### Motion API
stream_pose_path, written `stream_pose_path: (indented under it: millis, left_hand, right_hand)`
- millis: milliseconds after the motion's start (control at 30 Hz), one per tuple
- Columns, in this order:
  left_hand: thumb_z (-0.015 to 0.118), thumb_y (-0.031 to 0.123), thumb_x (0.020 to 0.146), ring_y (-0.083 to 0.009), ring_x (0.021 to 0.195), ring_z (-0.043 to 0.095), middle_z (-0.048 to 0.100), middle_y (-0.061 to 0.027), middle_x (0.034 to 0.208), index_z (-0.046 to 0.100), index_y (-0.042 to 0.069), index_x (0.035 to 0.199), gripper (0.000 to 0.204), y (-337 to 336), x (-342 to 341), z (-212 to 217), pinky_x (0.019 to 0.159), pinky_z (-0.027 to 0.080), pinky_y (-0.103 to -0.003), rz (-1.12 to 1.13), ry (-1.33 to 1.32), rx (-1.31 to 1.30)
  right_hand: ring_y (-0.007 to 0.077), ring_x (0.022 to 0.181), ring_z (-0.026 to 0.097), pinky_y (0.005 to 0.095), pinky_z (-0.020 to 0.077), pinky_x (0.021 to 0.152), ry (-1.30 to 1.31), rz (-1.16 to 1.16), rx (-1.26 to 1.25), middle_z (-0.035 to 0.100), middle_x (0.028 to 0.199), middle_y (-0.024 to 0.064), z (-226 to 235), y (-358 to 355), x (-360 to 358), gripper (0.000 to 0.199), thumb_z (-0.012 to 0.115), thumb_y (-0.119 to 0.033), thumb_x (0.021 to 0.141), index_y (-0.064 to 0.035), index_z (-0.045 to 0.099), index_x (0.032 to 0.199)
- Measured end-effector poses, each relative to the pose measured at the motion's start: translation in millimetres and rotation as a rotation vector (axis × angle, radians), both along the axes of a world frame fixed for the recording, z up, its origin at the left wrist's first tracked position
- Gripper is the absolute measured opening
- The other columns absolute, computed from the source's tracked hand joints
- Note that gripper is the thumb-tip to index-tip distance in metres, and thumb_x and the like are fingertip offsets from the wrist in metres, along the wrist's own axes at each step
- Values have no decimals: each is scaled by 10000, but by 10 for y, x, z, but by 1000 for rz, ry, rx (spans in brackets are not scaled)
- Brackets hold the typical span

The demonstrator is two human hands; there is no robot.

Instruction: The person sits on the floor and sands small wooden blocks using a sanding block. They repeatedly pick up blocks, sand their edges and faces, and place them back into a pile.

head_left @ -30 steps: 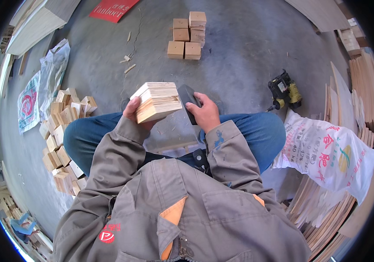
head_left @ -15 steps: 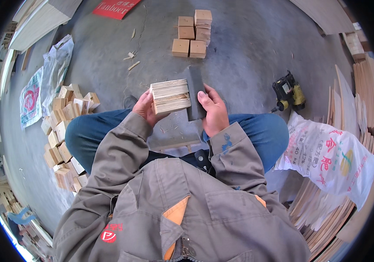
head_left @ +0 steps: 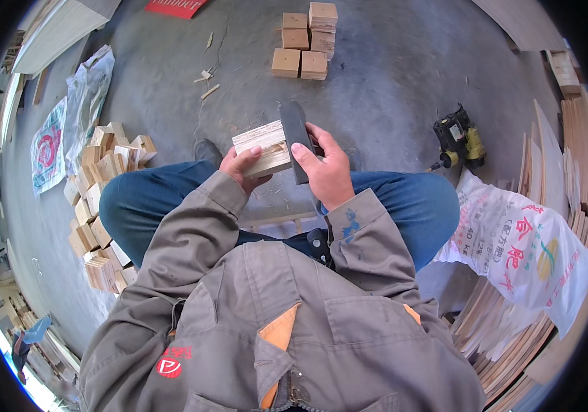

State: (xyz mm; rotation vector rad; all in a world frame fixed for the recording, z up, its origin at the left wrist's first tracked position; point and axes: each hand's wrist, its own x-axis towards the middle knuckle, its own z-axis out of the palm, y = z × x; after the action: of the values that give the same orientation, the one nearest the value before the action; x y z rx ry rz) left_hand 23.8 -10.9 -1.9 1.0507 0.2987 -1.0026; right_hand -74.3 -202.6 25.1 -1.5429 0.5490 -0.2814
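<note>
A stack of thin wooden pieces (head_left: 263, 147) is being held above the person's knees, tilted, with its layered edge facing up. The left hand (head_left: 242, 167) is gripping it from below and behind, thumb pressing on the near face; the fingers underneath are hiding. The right hand (head_left: 327, 168) is closing around a dark flat tool (head_left: 295, 137) and is holding it upright against the stack's right end; what kind of tool it is stays hard to make out. Farther out on the concrete floor (head_left: 390, 82), a small stack of wooden blocks (head_left: 308, 41) is sitting ahead, a loose heap of blocks (head_left: 102, 199) is lying to the left, partly hiding behind the knee, and a yellow-and-black power tool (head_left: 459, 141) is resting to the right beside a printed white sack (head_left: 520, 247).
</note>
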Motion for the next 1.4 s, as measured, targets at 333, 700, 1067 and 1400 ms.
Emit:
stream_pose_path:
  millis: [333, 700, 1067, 1400]
  left_hand:
    - [858, 327, 832, -284, 1237, 580, 558, -88, 1423, 365, 178, 1557, 889, -43, 63, -10, 997, 486, -519, 244, -90, 113]
    - [911, 342, 814, -237, 1138, 634, 600, -93, 1327, 418, 131, 1498, 870, 16, 151, -174, 901, 563, -430, 367, -228, 233]
    - [907, 395, 807, -204, 1080, 646, 632, -64, 1264, 455, 165, 1459, 826, 59, 181, -54, 819, 562, -391, 383, -158, 250]
    - [800, 409, 886, -259, 1159, 636, 641, -62, 1303, 510, 193, 1412, 638, 54, 111, -35, 962, 505, -492, 327, -137, 109]
  right_hand:
    - [383, 1253, 551, 462, 446, 1074, -82, 10, -549, 606, 1328, 239, 234, 11, -28, 558, 797, -245, 859, -30, 646, 1351]
    - [433, 1191, 544, 500, 469, 1005, -39, 68, -921, 538, 1355, 256, 363, 81, -132, 543, 830, -224, 804, -135, 681, 1319]
    - [439, 1238, 540, 523, 444, 1047, 193, -32, -927, 556, 1370, 257, 149, -175, -155, 523, 821, -239, 812, -136, 688, 1306]
    - [433, 1199, 558, 481, 454, 1053, 89, 92, -738, 594, 1312, 246, 108, -22, -70, 558, 826, -232, 812, -112, 671, 1335]
